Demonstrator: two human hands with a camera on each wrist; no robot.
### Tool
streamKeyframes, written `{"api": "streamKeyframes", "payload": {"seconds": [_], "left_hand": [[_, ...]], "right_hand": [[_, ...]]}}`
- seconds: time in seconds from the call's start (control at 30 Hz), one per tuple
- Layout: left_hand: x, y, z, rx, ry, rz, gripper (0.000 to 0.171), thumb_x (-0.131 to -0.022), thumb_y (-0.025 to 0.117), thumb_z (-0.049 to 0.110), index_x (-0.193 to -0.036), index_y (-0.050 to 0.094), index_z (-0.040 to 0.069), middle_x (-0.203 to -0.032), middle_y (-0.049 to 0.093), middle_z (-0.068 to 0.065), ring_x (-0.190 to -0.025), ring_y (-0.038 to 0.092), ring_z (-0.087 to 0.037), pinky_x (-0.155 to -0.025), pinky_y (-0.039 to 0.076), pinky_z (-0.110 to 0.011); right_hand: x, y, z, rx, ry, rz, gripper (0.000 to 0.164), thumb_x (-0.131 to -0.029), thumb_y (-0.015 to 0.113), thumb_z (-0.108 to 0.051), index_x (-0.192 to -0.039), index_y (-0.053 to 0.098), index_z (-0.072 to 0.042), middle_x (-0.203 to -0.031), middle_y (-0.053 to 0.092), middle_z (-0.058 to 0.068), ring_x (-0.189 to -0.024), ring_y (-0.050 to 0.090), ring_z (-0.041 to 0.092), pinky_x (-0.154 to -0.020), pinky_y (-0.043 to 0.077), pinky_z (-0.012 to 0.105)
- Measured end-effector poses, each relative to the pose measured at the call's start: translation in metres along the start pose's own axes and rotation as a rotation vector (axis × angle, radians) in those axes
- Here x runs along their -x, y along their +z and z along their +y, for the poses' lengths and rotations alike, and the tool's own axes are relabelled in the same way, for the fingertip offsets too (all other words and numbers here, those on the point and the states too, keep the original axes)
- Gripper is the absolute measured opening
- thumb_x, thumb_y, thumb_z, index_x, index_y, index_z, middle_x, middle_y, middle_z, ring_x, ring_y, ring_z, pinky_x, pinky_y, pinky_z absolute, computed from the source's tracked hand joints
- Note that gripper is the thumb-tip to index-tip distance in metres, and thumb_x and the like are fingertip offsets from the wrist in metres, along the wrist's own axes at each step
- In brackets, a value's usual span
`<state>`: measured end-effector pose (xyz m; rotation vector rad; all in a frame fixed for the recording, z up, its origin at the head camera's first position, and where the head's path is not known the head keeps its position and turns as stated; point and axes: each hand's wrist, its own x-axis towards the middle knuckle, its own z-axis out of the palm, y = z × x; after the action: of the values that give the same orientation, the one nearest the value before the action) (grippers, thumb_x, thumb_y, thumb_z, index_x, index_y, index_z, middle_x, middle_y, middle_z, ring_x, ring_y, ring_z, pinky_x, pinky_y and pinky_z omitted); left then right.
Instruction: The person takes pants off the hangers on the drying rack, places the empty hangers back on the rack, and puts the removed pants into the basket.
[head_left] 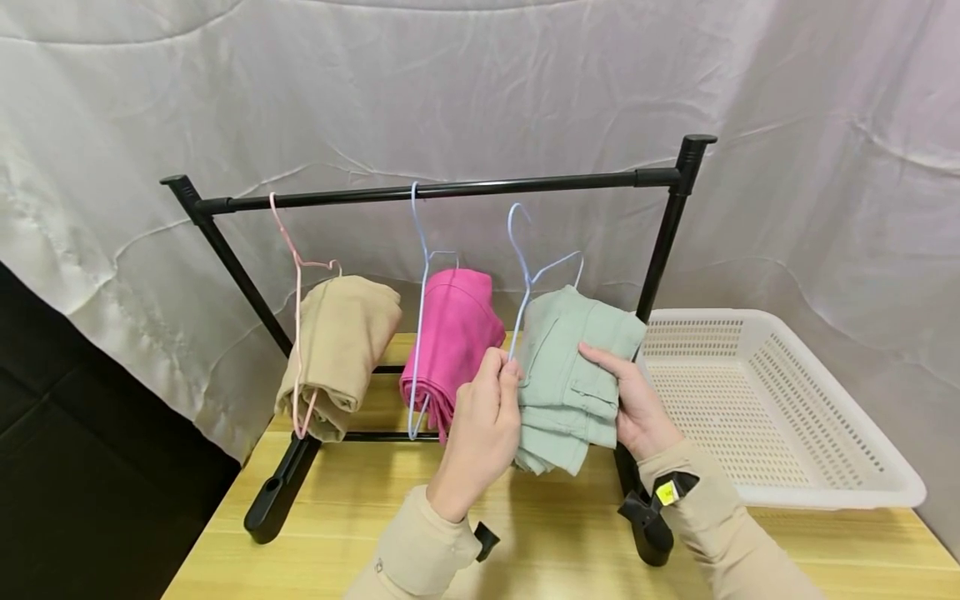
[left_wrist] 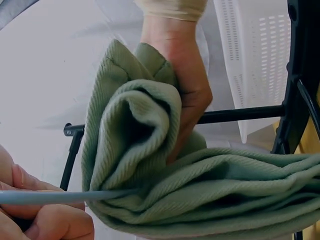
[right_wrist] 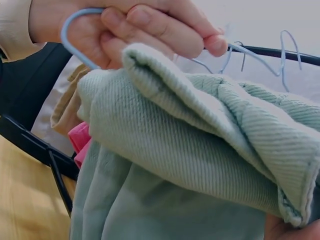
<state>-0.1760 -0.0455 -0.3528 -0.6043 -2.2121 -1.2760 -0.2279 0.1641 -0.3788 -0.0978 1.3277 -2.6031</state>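
My left hand [head_left: 483,412] grips the side wire of a light blue hanger [head_left: 522,292], whose hook shows a little below the black rail in the head view. Folded pale green trousers [head_left: 577,367] hang over this hanger, their layers bunched on both sides of the wire in the left wrist view. On their right side, my right hand [head_left: 637,408] holds the cloth, thumb across the front and the other fingers hidden behind it. The left fingers [right_wrist: 150,30] curl round the blue wire in the right wrist view.
On the black rack's rail [head_left: 360,197] hang a pink hanger [head_left: 298,275] with tan cloth [head_left: 348,333] and another blue hanger [head_left: 425,283] with magenta cloth [head_left: 457,325]. A white basket [head_left: 832,400] stands right of the rack on the wooden table [head_left: 360,517].
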Motion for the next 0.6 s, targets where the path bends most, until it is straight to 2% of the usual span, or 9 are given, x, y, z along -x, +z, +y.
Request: {"api": "streamKeyframes", "payload": {"seconds": [0.13,0.27,0.37,0.43,0.5,0.6], "left_hand": [[0.0,-0.001,-0.003,-0.018,-0.018,0.011,0.027,-0.118,0.04,0.026,-0.098,0.052,0.011,-0.068,0.039,0.005,-0.057,0.042,-0.008,-0.05,0.04,-0.03],[0.0,-0.005,0.001,-0.031,-0.112,-0.022,0.027,-0.117,0.042,0.024,-0.099,0.054,0.009,-0.068,0.039,0.005,-0.059,0.043,-0.011,-0.054,0.041,-0.028],[0.0,-0.006,0.001,-0.054,-0.151,-0.038,0.025,-0.117,0.042,0.022,-0.098,0.054,0.01,-0.067,0.039,0.004,-0.06,0.045,-0.014,-0.056,0.042,-0.029],[0.001,0.002,-0.014,-0.071,-0.145,-0.022,0.025,-0.117,0.042,0.024,-0.098,0.052,0.012,-0.067,0.04,0.005,-0.06,0.046,-0.014,-0.056,0.042,-0.03],[0.002,0.006,-0.023,-0.069,-0.113,0.0,0.026,-0.117,0.041,0.026,-0.097,0.051,0.014,-0.067,0.04,0.004,-0.059,0.046,-0.015,-0.054,0.041,-0.032],[0.005,0.016,-0.044,-0.08,-0.078,0.038,0.027,-0.117,0.039,0.03,-0.097,0.05,0.016,-0.066,0.037,0.006,-0.057,0.043,-0.012,-0.052,0.038,-0.032]], "right_hand": [[0.0,0.001,-0.004,0.042,-0.008,0.001,0.006,-0.11,0.059,-0.016,-0.109,0.065,-0.015,-0.099,0.079,-0.003,-0.091,0.078,0.01,-0.08,0.064,0.027],[0.002,0.0,-0.006,0.069,0.008,0.011,0.005,-0.11,0.06,-0.018,-0.112,0.064,-0.016,-0.1,0.078,-0.003,-0.092,0.077,0.01,-0.08,0.064,0.028],[0.003,-0.001,-0.008,0.075,0.014,0.008,0.005,-0.11,0.06,-0.017,-0.113,0.063,-0.016,-0.101,0.077,-0.004,-0.092,0.076,0.01,-0.081,0.064,0.027],[0.004,-0.001,-0.01,0.076,0.013,-0.003,0.005,-0.11,0.059,-0.017,-0.112,0.063,-0.017,-0.101,0.076,-0.004,-0.092,0.076,0.009,-0.08,0.063,0.026],[0.005,-0.001,-0.012,0.069,0.015,-0.017,0.006,-0.11,0.059,-0.017,-0.11,0.065,-0.016,-0.099,0.076,-0.004,-0.09,0.075,0.008,-0.079,0.063,0.025],[0.006,-0.002,-0.015,0.063,0.018,-0.052,0.011,-0.111,0.057,-0.017,-0.106,0.066,-0.016,-0.097,0.075,-0.005,-0.087,0.074,0.008,-0.076,0.062,0.024]]}}
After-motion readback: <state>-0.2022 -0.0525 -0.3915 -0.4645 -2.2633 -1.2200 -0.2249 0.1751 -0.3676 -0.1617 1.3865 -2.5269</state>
